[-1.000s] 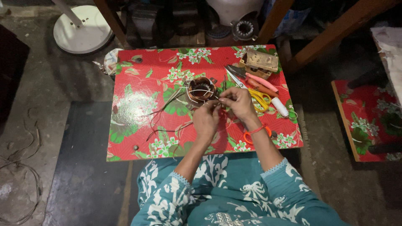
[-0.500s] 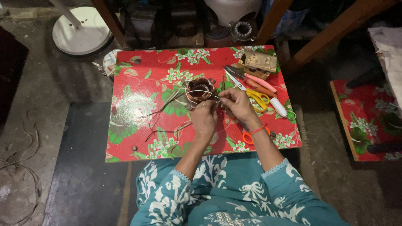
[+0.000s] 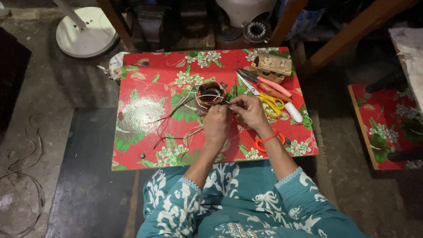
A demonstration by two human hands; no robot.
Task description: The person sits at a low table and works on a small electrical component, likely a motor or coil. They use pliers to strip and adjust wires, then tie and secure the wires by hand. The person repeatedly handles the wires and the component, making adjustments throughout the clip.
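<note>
A round copper wire coil (image 3: 209, 94) sits near the middle of a low table with a red floral cover (image 3: 145, 92). My left hand (image 3: 216, 123) rests just below the coil, fingers closed on its wires. My right hand (image 3: 247, 108) is right of the coil, pinching a thin wire that runs to it. Loose wire leads (image 3: 169, 132) trail from the coil down and left across the cover.
Yellow-handled scissors (image 3: 269, 102), pink-handled pliers (image 3: 273, 87), a white spool (image 3: 294, 112) and a small tan box (image 3: 271, 66) lie at the table's right. An orange-handled tool (image 3: 264, 143) is by my right wrist. A white round stand base (image 3: 86, 31) is far left.
Both hands have stayed at the coil, with only small finger movements on the wire. The view shifted slightly.
</note>
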